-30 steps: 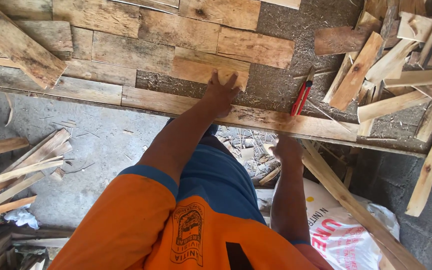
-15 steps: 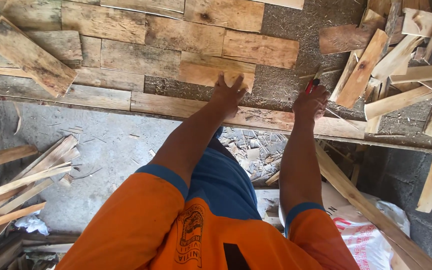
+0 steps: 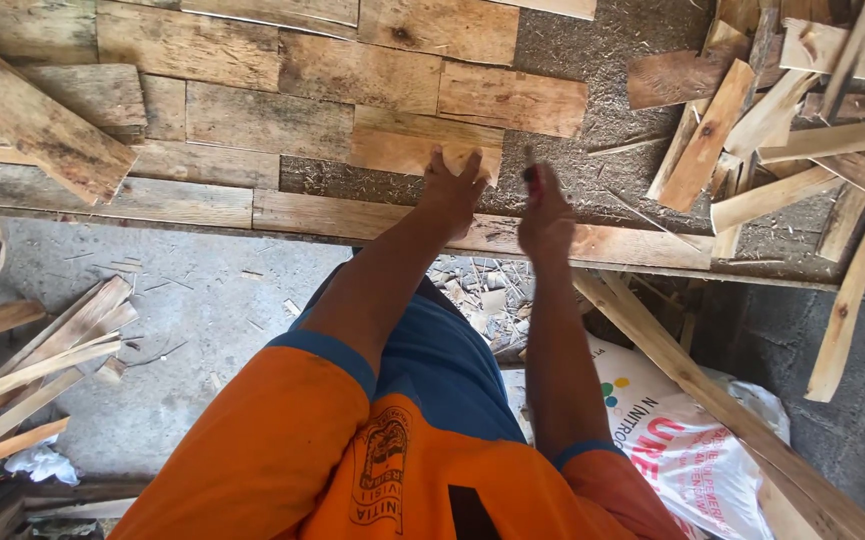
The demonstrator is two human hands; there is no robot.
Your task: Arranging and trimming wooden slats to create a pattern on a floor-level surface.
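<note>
While the left hand [image 3: 452, 187] lies spread on a plank [image 3: 422, 152] near the bench's [image 3: 592, 180] front edge, the right hand [image 3: 546, 215] grips a red tool [image 3: 530, 176].

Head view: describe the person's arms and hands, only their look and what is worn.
Both arms are bare from the short sleeves down, and the left hand and right hand wear no gloves. No watch or ring shows. The orange shirt has short sleeves edged with a blue band, a blue panel down the middle and a dark crest-shaped emblem.
</note>
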